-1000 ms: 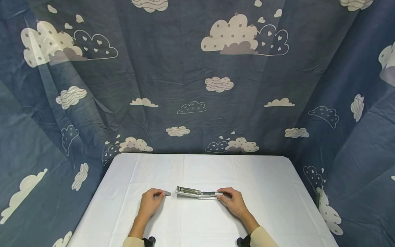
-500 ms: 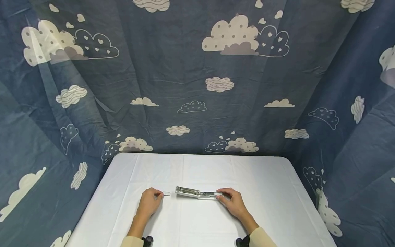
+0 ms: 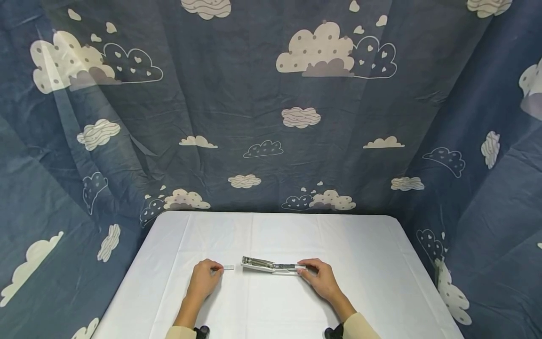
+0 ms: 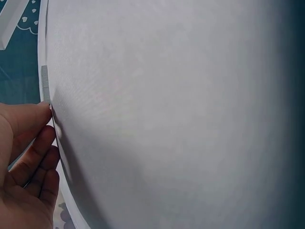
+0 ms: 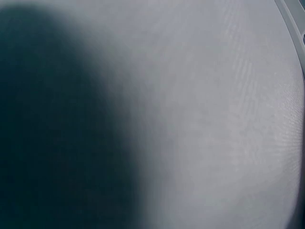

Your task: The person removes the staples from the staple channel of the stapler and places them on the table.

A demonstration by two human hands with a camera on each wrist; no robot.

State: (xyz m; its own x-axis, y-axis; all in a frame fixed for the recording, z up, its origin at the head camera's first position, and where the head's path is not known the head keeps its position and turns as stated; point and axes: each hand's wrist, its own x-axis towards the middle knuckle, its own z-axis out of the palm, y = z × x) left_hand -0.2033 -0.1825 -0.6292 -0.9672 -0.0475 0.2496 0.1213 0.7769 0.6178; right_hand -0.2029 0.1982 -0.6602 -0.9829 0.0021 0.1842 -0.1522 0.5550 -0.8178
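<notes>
A strip of staples point(image 3: 229, 267) sticks out to the right from my left hand point(image 3: 205, 278), which pinches its near end between thumb and fingers. In the left wrist view the strip point(image 4: 45, 82) shows its fine ridges above the thumb tip, with the other fingers loosely bent below. To its right is a white stapler point(image 3: 264, 266), its top swung back and its metal inner parts facing up. My right hand point(image 3: 320, 278) grips the stapler's right end between thumb and fingers. A small gap separates strip and stapler. Only a pale edge of the stapler point(image 5: 294, 24) enters the right wrist view.
A white cloth-covered table point(image 3: 271, 306) lies under both hands. Behind it and along both sides hangs a dark blue curtain point(image 3: 237, 94) with a cloud print. Black wrist straps point(image 3: 203, 331) sit at the sleeve ends.
The strip of staples has turned in my left fingers, from a dark grey side to a paler one, and sits slightly further left. The right hand and stapler stay in place.
</notes>
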